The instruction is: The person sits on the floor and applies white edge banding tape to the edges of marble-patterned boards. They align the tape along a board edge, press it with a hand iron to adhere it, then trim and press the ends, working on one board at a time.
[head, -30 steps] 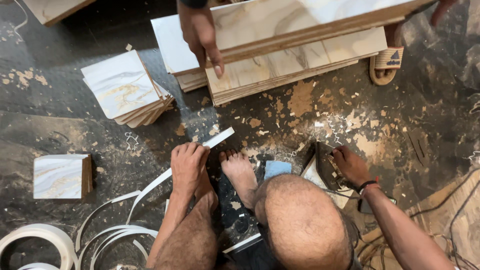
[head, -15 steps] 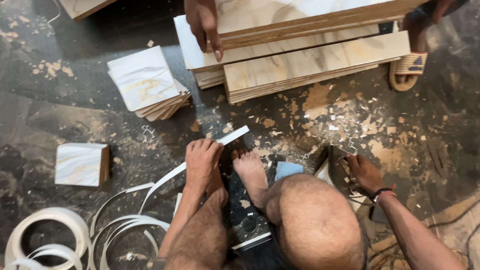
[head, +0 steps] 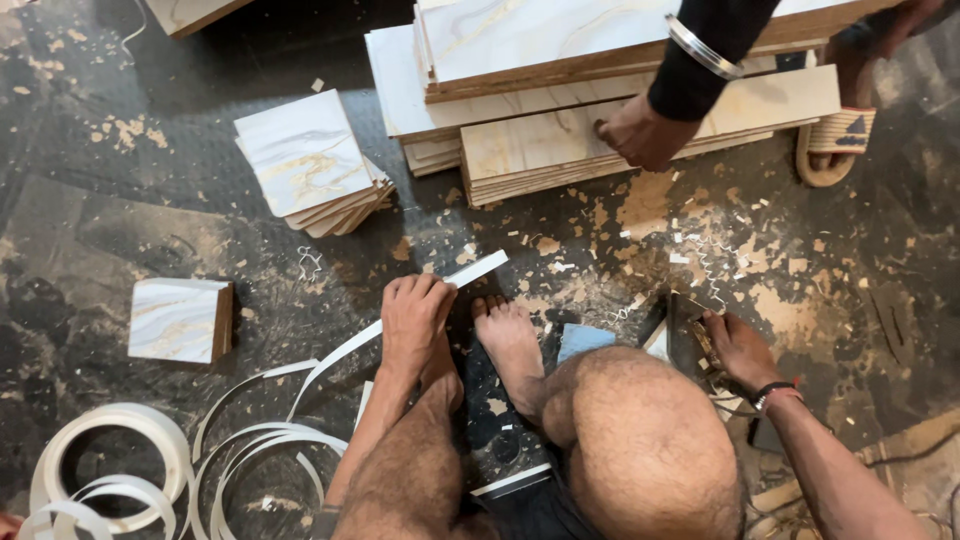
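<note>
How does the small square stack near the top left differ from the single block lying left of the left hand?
The square stack is many thin sheets, fanned and skewed; the single block is one thick piece with a brown edge showing. The stack lies nearer the long boards; the block sits alone near the white strip coils. Both have white marbled faces.

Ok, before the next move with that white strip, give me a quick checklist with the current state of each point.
1. Left hand has the white edge strip: ok, fingers pinch it near its free end.
2. Strip runs back untangled: cannot tell, it passes under the forearm toward the loose coils.
3. Right hand has its tool: cannot tell, it rests on a dark object by the floor debris.
4. Foot clear of the strip: ok, it sits beside it.
5. Other person's hand out of the way: ok, it is on the stacked boards, well apart.
</note>
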